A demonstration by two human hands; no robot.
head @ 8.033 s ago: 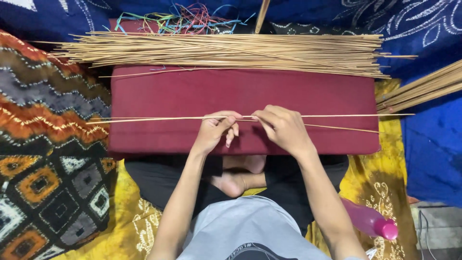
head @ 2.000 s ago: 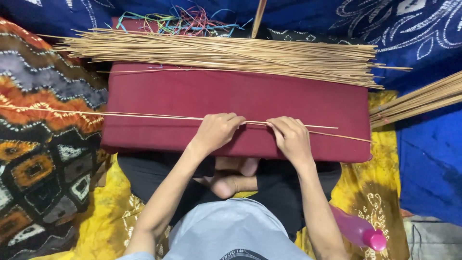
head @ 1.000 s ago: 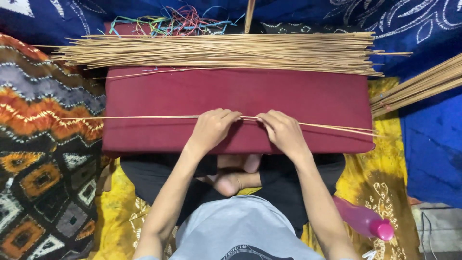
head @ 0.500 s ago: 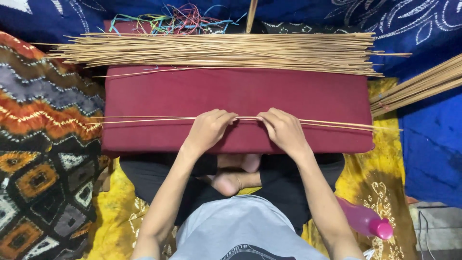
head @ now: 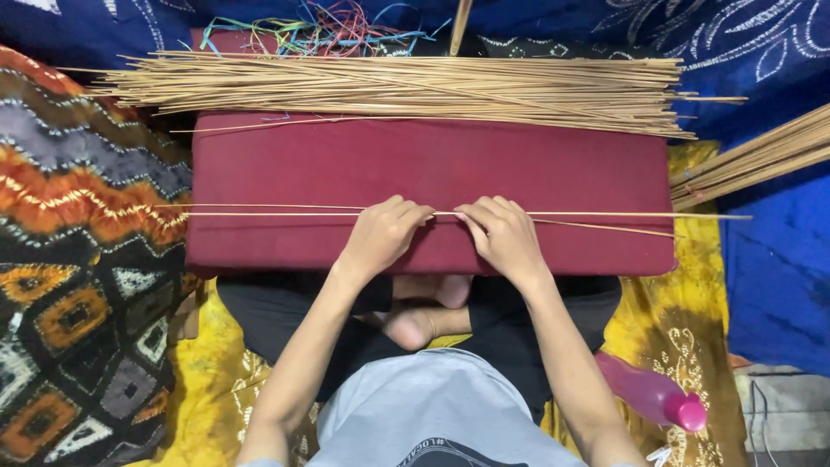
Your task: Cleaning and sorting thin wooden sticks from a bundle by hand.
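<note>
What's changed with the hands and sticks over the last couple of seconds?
Little. The left hand and right hand drew closer together on the thin sticks across the red cushion, and the sticks now lie more level, their right ends reaching past the cushion edge. Both hands keep pinching them. The stick pile behind and the pink bottle stayed put.

Both hands press thin sticks (head: pixel 285 210) onto a maroon cushion (head: pixel 432 164): the left hand (head: pixel 380 235) and right hand (head: pixel 504 238) lie side by side, fingers (head: pixel 413 212) curled over the sticks. A large bundle of sticks (head: pixel 406 86) lies along the cushion's far edge (coloured strings (head: pixel 320 26) behind it). A pink bottle (head: pixel 653 393) lies near the right forearm.
</note>
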